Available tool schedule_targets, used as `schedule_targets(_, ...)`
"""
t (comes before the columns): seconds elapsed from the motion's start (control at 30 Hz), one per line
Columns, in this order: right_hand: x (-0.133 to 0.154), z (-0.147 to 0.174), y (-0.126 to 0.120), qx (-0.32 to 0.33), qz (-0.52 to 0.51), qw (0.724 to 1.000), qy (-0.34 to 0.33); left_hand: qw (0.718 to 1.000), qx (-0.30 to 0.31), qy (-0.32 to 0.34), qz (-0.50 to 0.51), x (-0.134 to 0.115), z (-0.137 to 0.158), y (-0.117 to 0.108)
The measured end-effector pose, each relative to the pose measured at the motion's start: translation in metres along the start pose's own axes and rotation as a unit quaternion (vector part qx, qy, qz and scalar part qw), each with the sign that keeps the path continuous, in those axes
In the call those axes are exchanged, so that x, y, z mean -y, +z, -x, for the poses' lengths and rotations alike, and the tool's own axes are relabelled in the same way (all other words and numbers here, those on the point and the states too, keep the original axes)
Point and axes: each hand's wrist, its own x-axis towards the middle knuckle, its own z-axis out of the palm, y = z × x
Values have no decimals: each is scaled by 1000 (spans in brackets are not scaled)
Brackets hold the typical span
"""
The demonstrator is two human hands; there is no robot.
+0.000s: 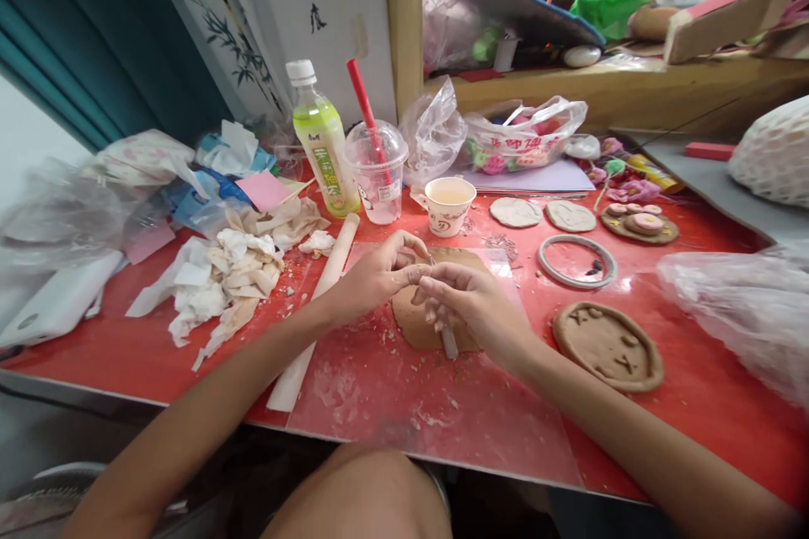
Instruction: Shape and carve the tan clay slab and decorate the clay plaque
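Note:
Over a flat brown clay slab (409, 322), my two hands meet with their fingertips close together. My right hand (477, 299) is closed round a thin tool with a pale grey handle (449, 342), whose lower end sticks out below the fingers. Thumb and forefinger of my left hand (388, 269) pinch at the tool's narrow upper end; the fingers partly cover it. Under the slab lies a clear plastic sheet (354, 379) dotted with clay crumbs. A pale rolling pin (314, 316) rests along the sheet's left side, below my left forearm.
Behind my hands stand a paper cup (449, 206), a plastic cup with a red straw (377, 177) and a green drink bottle (324, 143). Crumpled tissues (233, 274) lie left. At right are a tape ring (577, 261), a round clay dish (608, 345) and plastic bags (746, 303).

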Motion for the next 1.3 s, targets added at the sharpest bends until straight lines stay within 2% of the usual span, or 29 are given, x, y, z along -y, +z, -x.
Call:
schedule_targets(0.17, 1, 1, 0, -14, 65, 997, -43, 992, 39, -60, 104, -5, 0, 2)
schedule_targets(0.3, 5, 1, -3, -6, 78, 993, -92, 990, 20, -45, 129, -7, 2, 1)
schedule_targets(0.53, 4, -1, -6, 22, -10, 998, -60, 996, -28, 84, -3, -5, 2, -1)
schedule_targets(0.83, -5, -2, -8, 32, -28, 997, -70, 967, -61, 183, -167, -2, 3, 1)
schedule_targets(0.9, -2, -1, -7, 26, -5, 996, -85, 951, -82, 199, -223, -1, 4, 3)
schedule_targets(0.97, 2, 0, -7, 17, 55, 992, -113, 918, -103, 220, -313, 0, 4, 2)
schedule_targets(1.1, 5, -1, -10, -18, 231, 956, -181, 806, -99, 302, -500, 4, 6, -1)
schedule_targets(1.17, 4, -1, -11, -30, 287, 935, -204, 766, -100, 331, -543, 4, 7, -3)
schedule_targets(1.23, 3, 0, -11, -30, 310, 925, -217, 753, -98, 342, -554, 5, 8, -4)
schedule_targets(1.3, 3, 1, -11, -23, 310, 925, -217, 758, -89, 348, -545, 5, 9, -6)
